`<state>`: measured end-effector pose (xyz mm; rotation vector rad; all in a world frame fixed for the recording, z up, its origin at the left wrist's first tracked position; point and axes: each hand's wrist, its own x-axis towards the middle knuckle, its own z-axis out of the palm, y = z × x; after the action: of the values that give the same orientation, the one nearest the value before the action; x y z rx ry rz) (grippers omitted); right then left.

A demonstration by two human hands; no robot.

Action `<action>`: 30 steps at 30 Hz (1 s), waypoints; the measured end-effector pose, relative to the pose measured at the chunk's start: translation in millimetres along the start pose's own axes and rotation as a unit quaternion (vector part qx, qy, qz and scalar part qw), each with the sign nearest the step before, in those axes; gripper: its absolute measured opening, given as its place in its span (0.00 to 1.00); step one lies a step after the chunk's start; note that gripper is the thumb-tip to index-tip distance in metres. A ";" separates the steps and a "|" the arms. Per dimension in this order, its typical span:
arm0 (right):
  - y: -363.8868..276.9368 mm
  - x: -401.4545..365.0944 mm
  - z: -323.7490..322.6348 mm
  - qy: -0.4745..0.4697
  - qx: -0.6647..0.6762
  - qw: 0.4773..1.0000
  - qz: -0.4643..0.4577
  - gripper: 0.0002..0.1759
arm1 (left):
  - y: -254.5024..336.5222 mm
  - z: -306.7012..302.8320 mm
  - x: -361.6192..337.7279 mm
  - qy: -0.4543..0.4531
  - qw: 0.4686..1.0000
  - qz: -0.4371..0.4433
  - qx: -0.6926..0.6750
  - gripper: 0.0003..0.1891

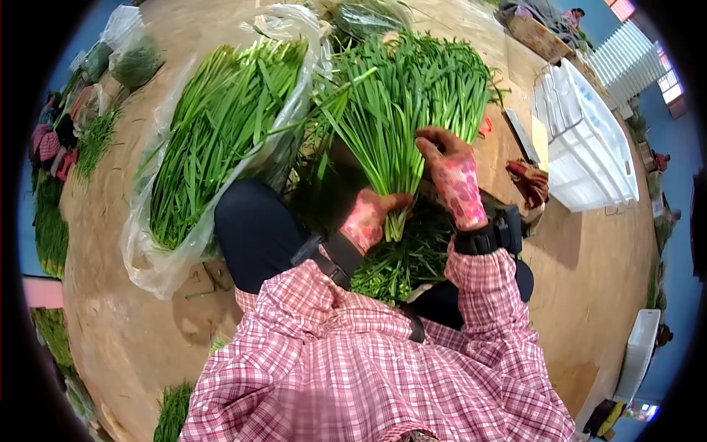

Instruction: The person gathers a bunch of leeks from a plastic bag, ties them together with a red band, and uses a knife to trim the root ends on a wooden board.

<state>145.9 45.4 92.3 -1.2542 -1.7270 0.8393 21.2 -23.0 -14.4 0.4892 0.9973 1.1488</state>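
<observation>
My left hand (372, 216) is wrapped round the lower stalks of a fanned bunch of green stems (383, 140), its thumb across the pale ends. My right hand (449, 162) is at the right side of this bunch, higher up, with its fingers curled; what they pinch, if anything, is too small to tell. Both hands wear pink patterned coverings that leave the fingers bare. Behind the bunch, more green stems (460, 81) lie on a low wooden board (501, 166). Loose cut greens (398, 269) lie below my hands, between my legs.
An open plastic bag (140, 243) full of long green stems (221, 132) lies at the left. A knife (521, 135) and a dark red cloth item (528, 182) lie at the board's right. White crates (585, 140) stand beyond. People (48, 144) sit at the far left.
</observation>
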 end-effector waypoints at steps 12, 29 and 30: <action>44.5 237.3 111.8 0.181 -0.786 0.452 -0.382 0.11 | 12.2 -6.0 -10.8 0.038 0.990 0.066 0.121 0.16; -9.6 -18.1 -62.5 -0.192 -0.151 0.966 0.085 0.19 | 14.8 8.7 -17.5 -0.067 0.990 -0.004 -0.123 0.13; -7.7 -40.7 -47.6 -0.195 -0.165 0.953 0.160 0.18 | 11.5 11.0 -14.1 -0.050 0.990 -0.014 -0.134 0.14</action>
<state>192.2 6.5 110.4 -1.7160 -2.0704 1.0732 23.6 -29.9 5.6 0.3128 0.7474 1.2007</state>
